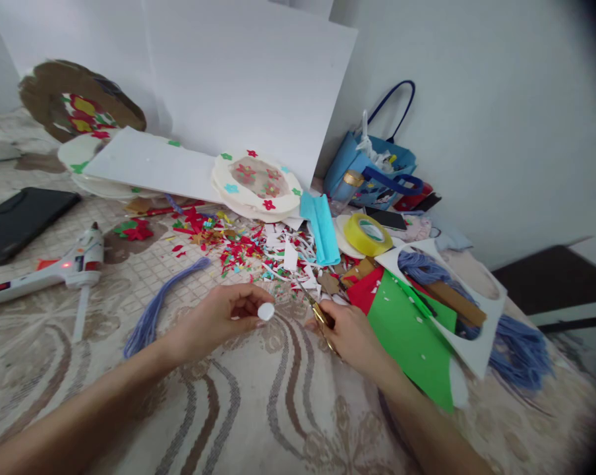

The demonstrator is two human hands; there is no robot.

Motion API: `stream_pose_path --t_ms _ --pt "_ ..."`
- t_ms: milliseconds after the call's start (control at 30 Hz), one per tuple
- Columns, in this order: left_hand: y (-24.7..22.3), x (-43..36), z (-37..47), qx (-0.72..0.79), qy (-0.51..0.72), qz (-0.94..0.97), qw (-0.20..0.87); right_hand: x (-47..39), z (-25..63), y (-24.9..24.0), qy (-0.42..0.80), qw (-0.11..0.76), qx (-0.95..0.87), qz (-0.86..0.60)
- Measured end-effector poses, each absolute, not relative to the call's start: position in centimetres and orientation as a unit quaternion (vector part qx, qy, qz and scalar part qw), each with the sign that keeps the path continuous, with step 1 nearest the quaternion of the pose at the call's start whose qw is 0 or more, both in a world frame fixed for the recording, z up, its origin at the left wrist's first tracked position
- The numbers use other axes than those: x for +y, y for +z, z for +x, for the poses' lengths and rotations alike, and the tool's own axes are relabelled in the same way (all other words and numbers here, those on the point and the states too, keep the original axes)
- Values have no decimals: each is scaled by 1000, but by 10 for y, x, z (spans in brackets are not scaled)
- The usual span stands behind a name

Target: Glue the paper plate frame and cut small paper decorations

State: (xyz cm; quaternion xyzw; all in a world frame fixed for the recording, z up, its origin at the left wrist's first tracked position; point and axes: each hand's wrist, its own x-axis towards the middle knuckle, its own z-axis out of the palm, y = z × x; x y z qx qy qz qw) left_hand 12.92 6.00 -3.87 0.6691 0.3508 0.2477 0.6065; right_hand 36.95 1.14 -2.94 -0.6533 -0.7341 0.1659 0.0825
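Note:
Between the fingertips of my left hand (pixel 229 315) is a small round white piece (pixel 266 312), held above the patterned tablecloth (pixel 248 409). My right hand (pixel 350 333) grips gold-handled scissors (pixel 322 318), their blades pointing up and left, apart from the white piece. Behind both hands lies a heap of red, white and coloured scraps (pixel 248 251). A bundle of blue-purple yarn (pixel 164 303) rests left of my left hand. Green sheet material (pixel 407 336) lies just right of my right hand.
On the left are a glue gun (pixel 85 260) and a black phone (pixel 24 221). Decorated round pieces (pixel 293 198) and a white board (pixel 154 165) lie at the back. Yellow tape (pixel 355 236), more yarn (pixel 518 353) and a blue bag (pixel 347 161) stand or lie to the right.

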Motion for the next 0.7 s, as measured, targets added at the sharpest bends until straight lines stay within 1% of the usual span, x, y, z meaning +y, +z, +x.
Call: stream_pose_path --t_ms 100,233,400,467,600,700 --pt "-37 60 129 363 262 692 566 12 371 -30 152 88 -737 -653" --pt "-35 60 130 374 285 693 546 11 372 -31 142 95 -739 -651" --pt "-33 57 131 382 311 713 499 8 369 -28 221 126 -739 -624" --pt "-33 57 130 379 316 721 486 8 369 -27 230 136 -737 -621" --pt "-37 57 130 371 309 715 506 10 371 -26 188 138 -731 -641" --pt "-40 58 132 336 308 682 572 11 372 -28 200 163 -729 -634"
